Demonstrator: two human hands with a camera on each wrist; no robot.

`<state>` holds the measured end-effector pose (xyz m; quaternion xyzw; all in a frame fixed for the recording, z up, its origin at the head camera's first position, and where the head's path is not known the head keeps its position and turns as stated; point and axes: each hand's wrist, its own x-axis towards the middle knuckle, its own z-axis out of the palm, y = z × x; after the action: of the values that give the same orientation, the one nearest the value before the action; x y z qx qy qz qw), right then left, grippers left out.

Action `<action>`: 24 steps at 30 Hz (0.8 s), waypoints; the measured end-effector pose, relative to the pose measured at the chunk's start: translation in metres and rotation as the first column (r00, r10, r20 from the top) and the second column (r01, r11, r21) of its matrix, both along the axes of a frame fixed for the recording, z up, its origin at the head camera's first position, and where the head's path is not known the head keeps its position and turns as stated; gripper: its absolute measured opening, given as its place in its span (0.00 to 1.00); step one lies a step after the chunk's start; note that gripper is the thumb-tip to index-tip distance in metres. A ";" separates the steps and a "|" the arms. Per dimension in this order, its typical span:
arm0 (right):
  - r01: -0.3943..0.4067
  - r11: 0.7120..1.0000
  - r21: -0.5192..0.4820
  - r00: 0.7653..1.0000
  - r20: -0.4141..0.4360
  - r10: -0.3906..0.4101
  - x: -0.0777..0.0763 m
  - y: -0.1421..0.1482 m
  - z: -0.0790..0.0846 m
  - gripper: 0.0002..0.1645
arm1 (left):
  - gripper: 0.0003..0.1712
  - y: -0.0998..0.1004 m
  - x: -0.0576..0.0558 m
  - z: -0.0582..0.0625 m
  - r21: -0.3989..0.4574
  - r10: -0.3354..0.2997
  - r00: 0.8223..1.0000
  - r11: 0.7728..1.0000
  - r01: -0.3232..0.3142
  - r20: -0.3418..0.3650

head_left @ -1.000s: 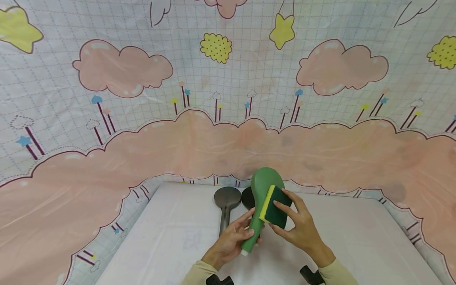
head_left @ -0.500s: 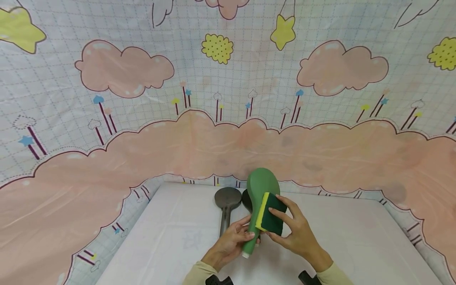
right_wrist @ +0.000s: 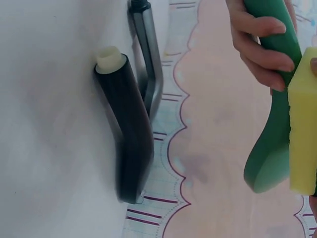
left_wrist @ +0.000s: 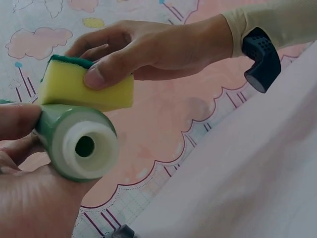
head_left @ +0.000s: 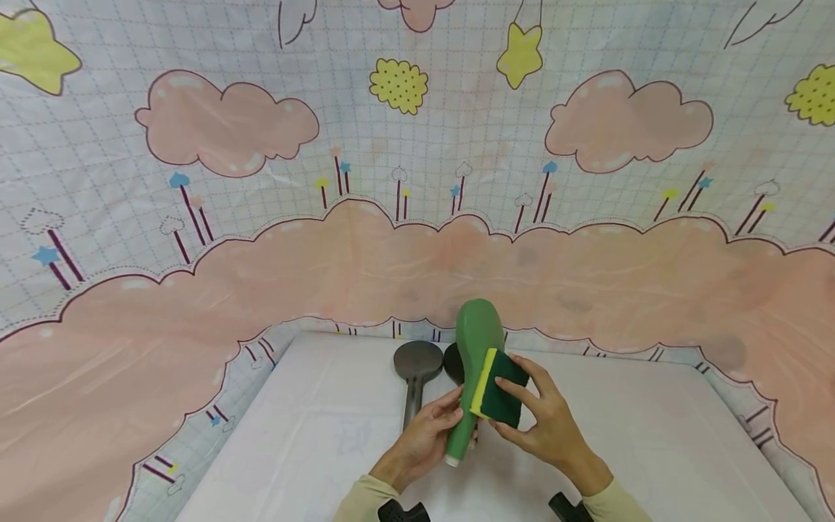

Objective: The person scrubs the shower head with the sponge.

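Observation:
A green handheld shower head (head_left: 478,330) is held up over the table by my left hand (head_left: 420,436), whose fingers wrap its handle. The left wrist view looks at the white hollow end of that handle (left_wrist: 91,148). Between thumb and fingers, my right hand (head_left: 554,420) pinches a yellow and dark green sponge (head_left: 505,391). The sponge's yellow side (right_wrist: 302,124) lies against the shower head where handle and head meet. In the right wrist view, the left fingers (right_wrist: 265,54) curl round the green handle, and most of the right hand is out of frame.
A grey shower head (head_left: 417,362) lies on the white table (head_left: 313,420), left of the hands. A black shower head (head_left: 453,364) lies beside it, partly hidden behind the green one; its white handle end (right_wrist: 110,60) shows in the right wrist view. A patterned cloth (head_left: 417,275) hangs behind.
The green shower head has turned about its handle, so its head looks narrower. The right hand has slid the sponge down along it, then slightly back up. Both hands keep their grip.

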<state>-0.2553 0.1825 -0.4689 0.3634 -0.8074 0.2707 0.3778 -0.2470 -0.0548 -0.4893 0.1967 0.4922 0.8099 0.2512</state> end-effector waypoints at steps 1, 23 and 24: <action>0.003 1.000 0.003 1.000 0.000 -0.003 0.000 0.000 0.000 0.36 | 0.33 0.000 0.000 0.000 0.004 0.000 1.000 1.000 0.000 0.005; -0.004 0.997 0.075 1.000 0.027 0.003 0.010 -0.006 -0.004 0.35 | 0.37 0.004 -0.004 0.000 -0.006 0.175 0.982 0.985 -0.175 0.065; -0.011 0.998 0.070 1.000 0.017 0.009 0.010 -0.006 -0.003 0.34 | 0.37 0.004 -0.004 0.000 -0.008 0.175 0.982 0.985 -0.174 0.070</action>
<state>-0.2455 0.1764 -0.4723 0.3781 -0.8177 0.2473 0.3567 -0.2513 -0.0512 -0.4889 0.1238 0.4991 0.8348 0.1967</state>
